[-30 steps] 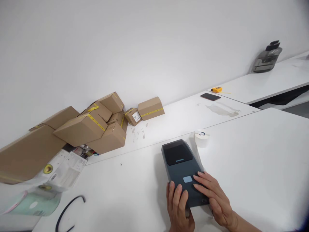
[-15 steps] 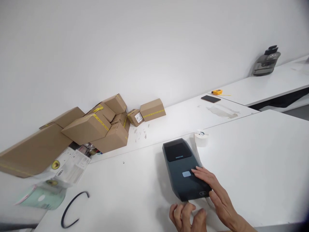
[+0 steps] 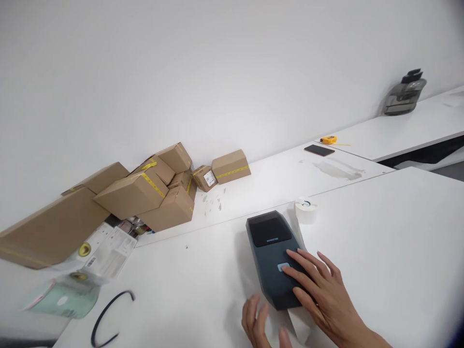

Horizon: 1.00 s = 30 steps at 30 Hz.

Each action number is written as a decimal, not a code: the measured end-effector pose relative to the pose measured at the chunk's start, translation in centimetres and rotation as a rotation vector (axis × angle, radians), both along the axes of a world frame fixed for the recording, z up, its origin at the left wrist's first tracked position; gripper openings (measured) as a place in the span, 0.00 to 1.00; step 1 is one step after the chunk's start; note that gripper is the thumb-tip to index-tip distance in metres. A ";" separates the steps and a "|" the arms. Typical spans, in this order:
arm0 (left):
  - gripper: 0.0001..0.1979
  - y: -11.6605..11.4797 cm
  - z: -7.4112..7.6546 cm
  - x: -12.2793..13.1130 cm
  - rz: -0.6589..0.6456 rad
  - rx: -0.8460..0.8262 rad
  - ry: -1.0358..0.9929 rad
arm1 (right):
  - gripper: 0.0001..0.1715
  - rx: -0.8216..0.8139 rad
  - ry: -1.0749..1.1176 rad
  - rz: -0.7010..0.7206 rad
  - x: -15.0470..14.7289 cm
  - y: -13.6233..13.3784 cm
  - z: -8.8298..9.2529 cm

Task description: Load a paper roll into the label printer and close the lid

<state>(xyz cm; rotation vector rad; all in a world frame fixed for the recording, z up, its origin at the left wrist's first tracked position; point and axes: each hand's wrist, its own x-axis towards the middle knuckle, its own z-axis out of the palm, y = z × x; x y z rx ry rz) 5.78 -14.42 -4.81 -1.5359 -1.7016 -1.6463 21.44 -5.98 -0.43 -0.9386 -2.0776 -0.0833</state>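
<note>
Now, two hands in play, and the right hand [image 3: 328, 295] lies over the front right part of one dark teal device [image 3: 270, 270], fingers spread wide, one fingertip down on its single pale blue button [image 3: 283, 267]. The device sits directly beneath those fingers, its dark top panel facing away, the rest of its body stretching forward and left of the hand.

Down at the bottom edge, the left hand [image 3: 260, 325], a little blurred, is loosely curled with thumb and fingers apart, just off the device's near left corner; whether it touches anything, I cannot tell. Some white paper [image 3: 299, 325] shows between the two hands, at the device's near end.

Just beyond, on the right, one white roll [image 3: 306, 211] stands by the far right corner. Across to the left, one black curved strip [image 3: 103, 316] lies on the white table [image 3: 203, 280], with one mint-green pouch [image 3: 68, 298] behind it.

Further out, nine cardboard boxes [image 3: 130, 194] by my count: seven piled up, two side by side by the wall. Off to the right, one black flat slab [image 3: 319, 150], one yellow tape measure [image 3: 329, 140] and, farthest, one grey bottle [image 3: 404, 96].
</note>
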 end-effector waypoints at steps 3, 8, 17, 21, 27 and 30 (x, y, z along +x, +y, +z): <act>0.20 1.0 1.7 0.2 -0.074 -0.136 -0.233 | 0.20 -0.131 0.086 0.050 0.7 -0.3 0.4; 0.24 2.3 3.4 0.6 -0.293 -0.340 -0.552 | 0.28 -0.387 0.372 0.163 1.7 0.3 -2.6; 0.24 7.3 9.0 -2.1 -0.321 -0.190 -0.895 | 0.32 -0.343 0.458 0.214 -0.4 5.3 3.9; 0.20 11.4 9.3 -3.3 -0.303 -0.377 -0.770 | 0.29 -0.367 0.579 0.238 -2.3 9.1 10.6; 0.22 13.9 6.9 -3.2 -0.325 -0.592 -0.484 | 0.27 -0.405 0.548 0.190 -4.5 14.7 14.1; 0.23 14.1 6.4 -3.3 -0.328 -0.624 -0.494 | 0.28 -0.436 0.517 0.203 -4.3 16.1 14.5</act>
